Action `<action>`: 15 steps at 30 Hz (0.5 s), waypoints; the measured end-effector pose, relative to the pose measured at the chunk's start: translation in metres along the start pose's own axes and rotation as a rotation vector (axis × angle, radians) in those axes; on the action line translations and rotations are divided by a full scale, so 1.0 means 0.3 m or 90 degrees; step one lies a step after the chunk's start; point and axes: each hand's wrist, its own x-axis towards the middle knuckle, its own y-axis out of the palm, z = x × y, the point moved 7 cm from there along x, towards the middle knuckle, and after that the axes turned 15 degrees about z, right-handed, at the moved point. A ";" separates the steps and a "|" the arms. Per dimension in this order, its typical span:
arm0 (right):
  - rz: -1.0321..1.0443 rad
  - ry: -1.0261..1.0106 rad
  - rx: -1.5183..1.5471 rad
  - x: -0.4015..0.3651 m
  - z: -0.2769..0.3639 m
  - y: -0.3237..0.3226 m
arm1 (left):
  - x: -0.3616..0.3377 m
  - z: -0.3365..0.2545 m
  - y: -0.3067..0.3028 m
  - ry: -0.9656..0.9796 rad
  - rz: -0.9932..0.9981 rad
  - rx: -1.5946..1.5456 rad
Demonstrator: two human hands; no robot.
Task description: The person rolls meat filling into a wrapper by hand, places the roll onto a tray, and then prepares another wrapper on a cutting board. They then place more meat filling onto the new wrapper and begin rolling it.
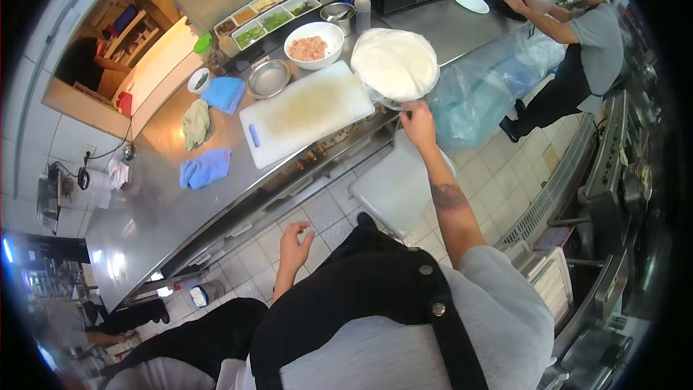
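Observation:
A stack of round white sheets (395, 63), perhaps dough or rice paper, lies on the counter with clear plastic wrapping (384, 100) around its lower edge. At the near rim of this stack is my right hand (418, 124), its fingers closed on what looks like the plastic. My left hand (294, 245) hangs low in front of the apron, fingers loosely curved and apart, holding nothing. To the left of the stack lies a white cutting board (307, 112) with a brownish stain. Behind the board, a white bowl (313, 45) contains pinkish minced meat.
A metal bowl (268, 78), blue cloths (205, 168) and trays of chopped greens (274, 20) are on the counter. A white stool (397, 188) stands below the edge. Blue-tinted plastic sheeting (476, 97) hangs at the right, near a co-worker (598, 32). Another person is at lower left.

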 end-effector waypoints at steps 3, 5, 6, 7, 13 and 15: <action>-0.164 0.090 -0.107 0.175 -0.025 -0.081 | -0.007 -0.007 -0.009 -0.017 0.002 -0.049; -0.104 0.150 -0.166 0.263 -0.085 -0.063 | -0.007 -0.004 -0.038 -0.080 -0.017 -0.080; -0.049 0.208 -0.220 0.308 -0.121 -0.059 | 0.007 -0.013 -0.047 -0.078 -0.021 -0.086; 0.017 0.189 -0.268 0.342 -0.139 -0.048 | 0.024 -0.009 -0.066 -0.103 -0.036 -0.093; 0.062 0.139 -0.128 0.534 -0.213 -0.089 | 0.200 -0.055 -0.115 -0.104 -0.041 -0.129; 0.051 0.047 -0.040 0.603 -0.188 -0.127 | 0.275 -0.050 -0.102 -0.099 -0.016 -0.150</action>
